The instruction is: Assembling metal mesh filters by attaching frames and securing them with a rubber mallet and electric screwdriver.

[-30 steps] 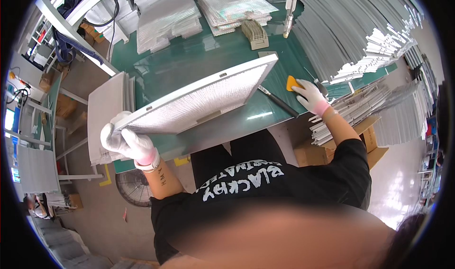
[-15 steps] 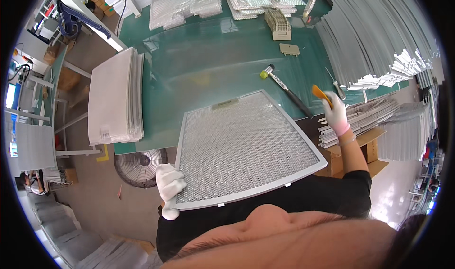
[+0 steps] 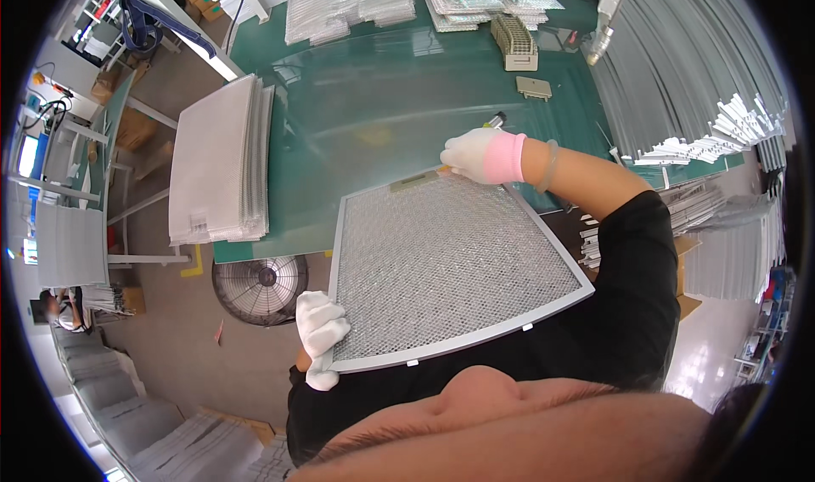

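Note:
A mesh filter panel (image 3: 450, 261) in a light grey frame leans from the green table's near edge toward my body. My left hand (image 3: 321, 333), in a white glove, is closed round its near left corner. At the panel's far edge is my right hand (image 3: 475, 155), gloved in white with a pink cuff. Its fingers are closed on a flat orange tool (image 3: 443, 170), of which only a small bit shows. A beige latch plate (image 3: 413, 182) sits in the far frame bar, left of that hand. Behind the hand a hammer (image 3: 496, 120) is mostly hidden.
Mesh sheets (image 3: 216, 159) are stacked on the green table (image 3: 356, 117) at left, with wrapped sheets (image 3: 352, 7) at the back. A beige parts holder (image 3: 515, 45) and plate (image 3: 534, 87) lie back right. Grey strips (image 3: 679, 66) crowd the right; a floor fan (image 3: 263, 287) stands below left.
My right hand has swung left from beyond the hammer to the panel's far edge, carrying the orange tool. My left hand keeps its hold on the corner. The view has shifted slightly.

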The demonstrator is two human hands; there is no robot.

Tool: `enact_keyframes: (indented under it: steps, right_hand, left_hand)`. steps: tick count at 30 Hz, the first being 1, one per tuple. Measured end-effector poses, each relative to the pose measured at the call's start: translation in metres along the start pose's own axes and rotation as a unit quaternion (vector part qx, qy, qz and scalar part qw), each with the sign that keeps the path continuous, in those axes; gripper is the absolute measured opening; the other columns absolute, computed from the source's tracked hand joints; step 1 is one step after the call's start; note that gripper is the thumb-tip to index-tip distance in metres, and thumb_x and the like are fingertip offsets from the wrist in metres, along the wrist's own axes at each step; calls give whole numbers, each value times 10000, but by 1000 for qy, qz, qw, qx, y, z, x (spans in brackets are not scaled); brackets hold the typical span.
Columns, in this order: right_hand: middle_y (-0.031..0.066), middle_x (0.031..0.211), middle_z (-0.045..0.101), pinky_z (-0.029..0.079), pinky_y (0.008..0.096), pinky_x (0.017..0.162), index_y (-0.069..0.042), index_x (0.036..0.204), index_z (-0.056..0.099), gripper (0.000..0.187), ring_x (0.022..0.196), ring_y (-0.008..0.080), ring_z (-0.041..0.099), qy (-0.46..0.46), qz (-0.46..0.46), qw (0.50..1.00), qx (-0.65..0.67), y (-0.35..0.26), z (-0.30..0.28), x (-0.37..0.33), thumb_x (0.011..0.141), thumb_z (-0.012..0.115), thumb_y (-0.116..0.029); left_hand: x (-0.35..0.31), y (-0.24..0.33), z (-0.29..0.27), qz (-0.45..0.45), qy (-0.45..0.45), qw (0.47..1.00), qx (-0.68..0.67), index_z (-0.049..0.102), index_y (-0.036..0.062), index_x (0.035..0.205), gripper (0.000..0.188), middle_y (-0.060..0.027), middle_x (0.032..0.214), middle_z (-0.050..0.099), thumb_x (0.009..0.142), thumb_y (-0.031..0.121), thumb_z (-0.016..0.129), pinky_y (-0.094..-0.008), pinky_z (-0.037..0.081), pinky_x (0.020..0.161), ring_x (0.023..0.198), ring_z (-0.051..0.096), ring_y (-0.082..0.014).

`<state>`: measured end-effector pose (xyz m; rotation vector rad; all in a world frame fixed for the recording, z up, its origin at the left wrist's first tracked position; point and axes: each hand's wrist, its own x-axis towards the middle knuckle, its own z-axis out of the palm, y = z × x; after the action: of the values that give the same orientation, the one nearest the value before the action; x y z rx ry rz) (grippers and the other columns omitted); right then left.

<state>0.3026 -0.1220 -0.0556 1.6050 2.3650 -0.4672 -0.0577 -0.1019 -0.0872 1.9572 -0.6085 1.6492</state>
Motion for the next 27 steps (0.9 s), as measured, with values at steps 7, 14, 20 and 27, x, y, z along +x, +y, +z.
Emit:
enact_keyframes:
  steps: [7,14,20,27]
  right_hand:
    - [186,1047,611,538,429,796,-1,1016,597,194,908,367,664,-11,9,1000,23,-4,7,2,934,552,-171]
    - [207,1058,598,545,423,794,15,1037,589,196,946,375,658,-17,18,998,60,-7,-4,20,885,590,-109]
    - [214,1074,645,554,434,808,22,1064,644,234,981,372,668,-60,3,998,1,-31,-16,35,847,605,-56]
    - [214,956,680,524,454,815,21,977,661,242,942,391,657,-86,2,996,34,-15,-17,56,886,587,-191]
  left_hand:
    - [-6,6,14,-27,126,991,46,573,-40,672,714,-170,618,521,721,643,373,-378,291,481,488,396,-252]
    - [-8,11,-2,-99,70,992,39,638,6,875,672,-130,679,519,807,616,366,-374,327,529,621,475,-251]
    - [18,-4,2,-1,56,993,107,301,365,1438,448,-93,855,528,992,380,342,-367,337,507,647,500,-216]
    - [25,-1,-36,-223,-20,971,81,519,105,1079,471,-93,710,496,896,537,472,-398,355,560,634,489,-235]
